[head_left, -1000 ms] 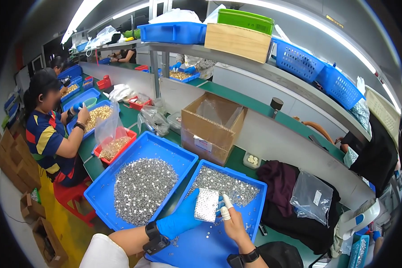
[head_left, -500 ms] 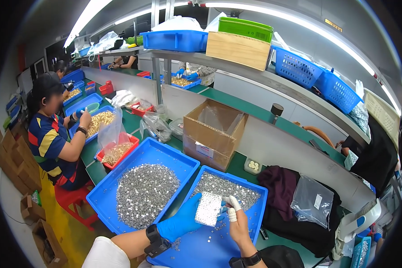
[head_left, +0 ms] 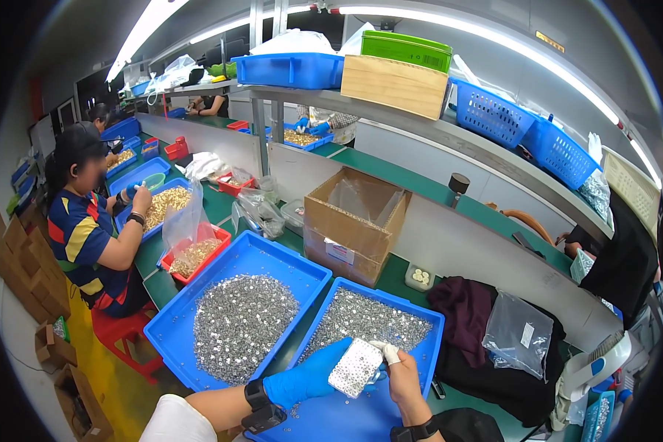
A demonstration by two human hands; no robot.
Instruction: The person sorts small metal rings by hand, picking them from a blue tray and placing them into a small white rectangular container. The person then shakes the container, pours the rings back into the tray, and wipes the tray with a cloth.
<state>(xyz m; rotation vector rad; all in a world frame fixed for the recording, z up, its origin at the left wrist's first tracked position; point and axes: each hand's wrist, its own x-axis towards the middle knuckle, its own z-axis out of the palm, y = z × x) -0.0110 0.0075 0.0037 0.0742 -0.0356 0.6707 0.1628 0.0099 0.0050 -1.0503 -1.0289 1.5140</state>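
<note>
Head: tray (head_left: 324, 421), tbl (head_left: 162, 286), yel flr (head_left: 96, 353)

At lower centre, the left hand (head_left: 302, 379), white block (head_left: 356, 367) and right hand (head_left: 407, 377) bar the way across the right blue tray (head_left: 313, 423); a hand could pass below them, between the forearms, or above the left blue tray (head_left: 295, 269) as far as the red bin (head_left: 212, 261). Mid-frame, a carton (head_left: 344, 254) stands behind both trays. Dark clothing (head_left: 486, 383) lies along the right.
</note>
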